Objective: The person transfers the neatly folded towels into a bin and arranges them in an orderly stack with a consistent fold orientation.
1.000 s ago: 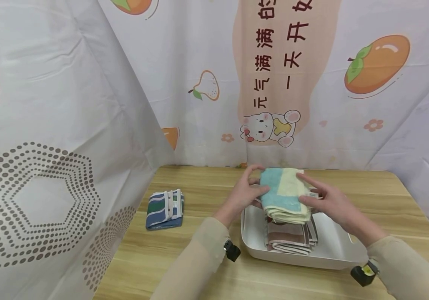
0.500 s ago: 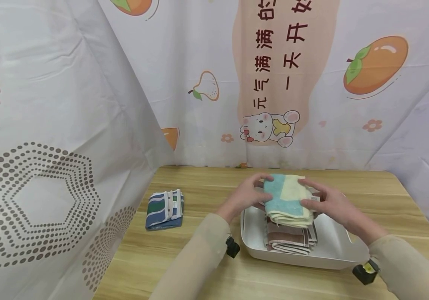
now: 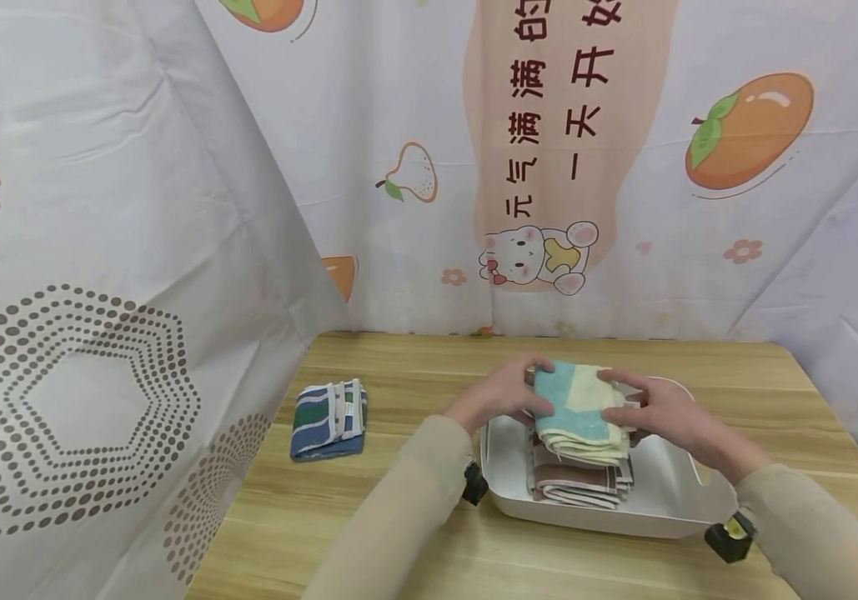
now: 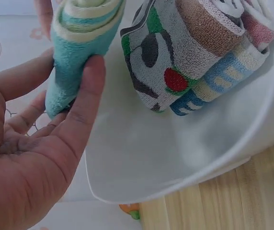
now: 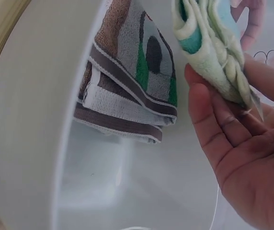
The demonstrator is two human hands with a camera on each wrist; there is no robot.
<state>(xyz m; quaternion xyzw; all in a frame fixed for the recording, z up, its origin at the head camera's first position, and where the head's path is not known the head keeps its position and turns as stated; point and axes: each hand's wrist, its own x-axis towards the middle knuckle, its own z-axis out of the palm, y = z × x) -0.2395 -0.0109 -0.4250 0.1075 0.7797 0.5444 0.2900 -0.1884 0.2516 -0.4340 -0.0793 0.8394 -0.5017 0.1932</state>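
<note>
Both hands hold a folded blue and pale-yellow towel (image 3: 580,404) above the white bin (image 3: 594,518). My left hand (image 3: 505,392) grips its left side, thumb on the near face and fingers behind. On the opposite side my right hand (image 3: 667,410) pinches the edge, close to a small white tag. Beneath it, inside the bin, lies a folded brown and white towel (image 3: 574,483), partly hidden. The left wrist view shows its grey patterned side (image 4: 149,57) resting on a blue and cream towel (image 4: 223,86).
A folded blue, green and white striped towel (image 3: 329,421) lies on the wooden table (image 3: 398,367) left of the bin. Printed curtains (image 3: 398,233) hang behind the table and along its left side. The bin has a handle cut-out at its right end.
Both hands have lowered the blue and pale-yellow towel toward the bin and slightly to the right, so it covers more of the brown towel. The striped towel and bin stay put.
</note>
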